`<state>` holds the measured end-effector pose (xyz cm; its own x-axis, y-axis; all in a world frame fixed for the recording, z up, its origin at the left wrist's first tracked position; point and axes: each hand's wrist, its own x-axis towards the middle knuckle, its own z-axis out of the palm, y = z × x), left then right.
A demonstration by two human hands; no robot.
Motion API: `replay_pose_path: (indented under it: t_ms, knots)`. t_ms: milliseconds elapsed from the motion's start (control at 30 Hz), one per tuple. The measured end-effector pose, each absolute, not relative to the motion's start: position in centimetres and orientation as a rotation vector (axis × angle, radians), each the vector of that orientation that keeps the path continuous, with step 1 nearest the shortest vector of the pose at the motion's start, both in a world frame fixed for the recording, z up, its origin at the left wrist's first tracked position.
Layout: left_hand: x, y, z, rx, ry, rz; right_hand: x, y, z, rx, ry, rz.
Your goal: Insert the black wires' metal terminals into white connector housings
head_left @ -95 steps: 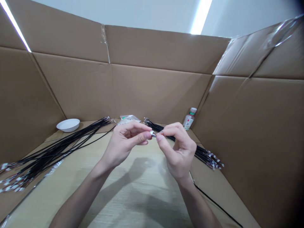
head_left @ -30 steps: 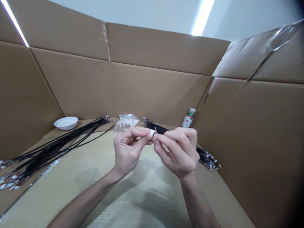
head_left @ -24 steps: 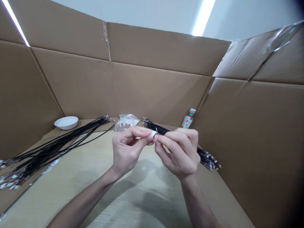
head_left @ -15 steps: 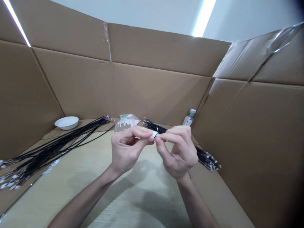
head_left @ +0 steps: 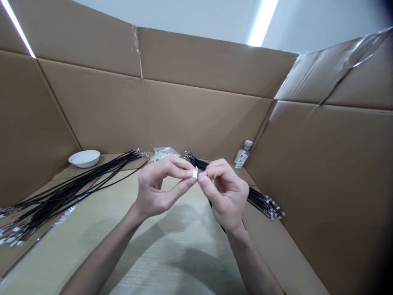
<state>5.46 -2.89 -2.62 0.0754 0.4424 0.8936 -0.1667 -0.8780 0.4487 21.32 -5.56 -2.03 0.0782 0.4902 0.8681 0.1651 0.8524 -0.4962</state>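
Between the thumb and forefinger of my left hand (head_left: 161, 186) is a small white plastic connector (head_left: 195, 174). My right hand (head_left: 227, 190) pinches thin wires (head_left: 207, 174) right beside it, close to the connector's right side. Whether the wire ends sit inside the connector is too small to tell. A black cable (head_left: 218, 221) hangs below my right hand, partly hidden by the palm and wrist. Both hands are held above the middle of the table, fingertips almost touching.
Black cables with white connectors (head_left: 70, 192) lie at the left, and another cable bundle (head_left: 265, 203) at the right. At the back stand a white bowl (head_left: 84, 158), a clear bag of white pieces (head_left: 164, 153) and a bottle (head_left: 243, 155). Cardboard walls (head_left: 202, 119) surround the table.
Both hands have shifted slightly left. The left fingers have turned so the white connector shows more upright, and the right-hand fingers have rolled, exposing the wires and black cable.
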Motion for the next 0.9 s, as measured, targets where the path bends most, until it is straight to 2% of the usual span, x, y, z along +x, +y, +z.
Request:
replay_pose_path:
  t_ms: [267, 800, 900]
  knots:
    - [4.99, -2.59, -2.36, 2.104, 0.284, 1.968, 21.56, -5.73, -1.96, -0.544, -1.503, 0.244]
    - [5.77, -2.4, -3.19, 1.933, 0.343, 1.912, 21.37, -5.74, -2.12, -0.543, -1.588, -0.401]
    - [5.38, -1.93, -3.32, 2.018, 0.31, 1.948, 21.41, -5.57, -2.08, -0.546, -1.621, -0.364]
